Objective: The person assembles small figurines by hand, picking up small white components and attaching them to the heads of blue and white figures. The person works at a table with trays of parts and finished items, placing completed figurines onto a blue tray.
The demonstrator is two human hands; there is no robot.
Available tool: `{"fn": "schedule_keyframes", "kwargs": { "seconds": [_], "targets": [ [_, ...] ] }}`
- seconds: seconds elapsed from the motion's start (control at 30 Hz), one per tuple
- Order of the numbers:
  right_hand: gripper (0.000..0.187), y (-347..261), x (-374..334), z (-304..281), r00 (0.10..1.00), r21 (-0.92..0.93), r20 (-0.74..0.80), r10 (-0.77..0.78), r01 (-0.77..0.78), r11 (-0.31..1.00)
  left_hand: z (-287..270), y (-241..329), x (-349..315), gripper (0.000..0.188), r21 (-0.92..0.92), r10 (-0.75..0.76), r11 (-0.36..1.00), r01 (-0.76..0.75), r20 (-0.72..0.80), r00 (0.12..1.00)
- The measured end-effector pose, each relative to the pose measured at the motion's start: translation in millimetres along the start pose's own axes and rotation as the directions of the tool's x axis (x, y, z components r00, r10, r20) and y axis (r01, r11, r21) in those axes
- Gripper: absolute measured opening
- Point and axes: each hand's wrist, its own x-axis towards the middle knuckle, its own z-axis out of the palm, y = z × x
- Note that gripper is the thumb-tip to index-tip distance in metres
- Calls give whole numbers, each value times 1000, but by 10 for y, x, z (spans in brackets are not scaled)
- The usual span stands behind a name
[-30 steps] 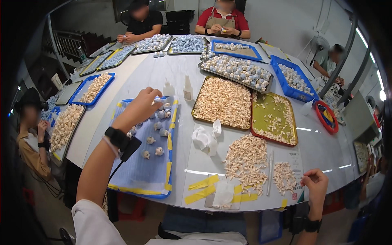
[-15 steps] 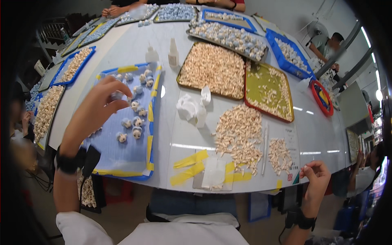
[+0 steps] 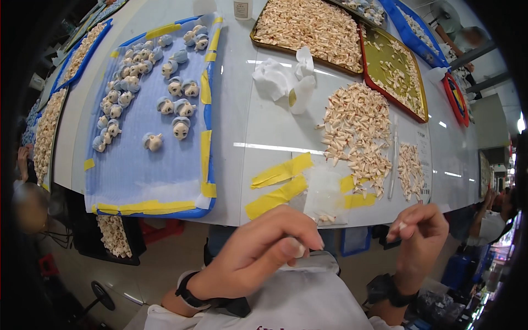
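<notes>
On the white table (image 3: pixel 242 126) we see a blue tray (image 3: pixel 148 170) edged with yellow tape, holding small doll heads (image 3: pixel 180 127). Beside it lies a crumpled white cloth (image 3: pixel 275 77). Farther back sit a brown tray (image 3: pixel 308 27) and a red-rimmed yellow tray (image 3: pixel 393 66) of pale pieces.

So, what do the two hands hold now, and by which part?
The left hand pinches a small pale piece between thumb and fingertips. The right hand pinches a tiny white piece at its fingertips. Which part is gripped cannot be told.
</notes>
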Motion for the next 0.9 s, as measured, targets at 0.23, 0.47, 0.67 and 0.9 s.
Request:
{"fn": "schedule_keyframes", "kwargs": {
  "seconds": [0.23, 0.47, 0.67, 0.9],
  "targets": [
    [28, 83, -211, 389, 941, 228, 272, 200, -265, 937, 238, -52, 112, 21, 705, 505, 483, -519, 260, 823],
    [31, 70, -256, 458, 903, 211, 301, 308, -378, 901, 234, -46, 47, 23, 824, 596, 190, -534, 336, 730],
    [19, 55, -232, 387, 893, 74, 339, 296, -339, 938, 209, -59, 37, 23, 823, 585, 145, -549, 376, 719],
    [11, -22, 41, 224, 958, -273, 286, 5, 76, 959, 85, -30, 53, 23, 590, 241, 747, -307, 190, 952]
  ]
}}
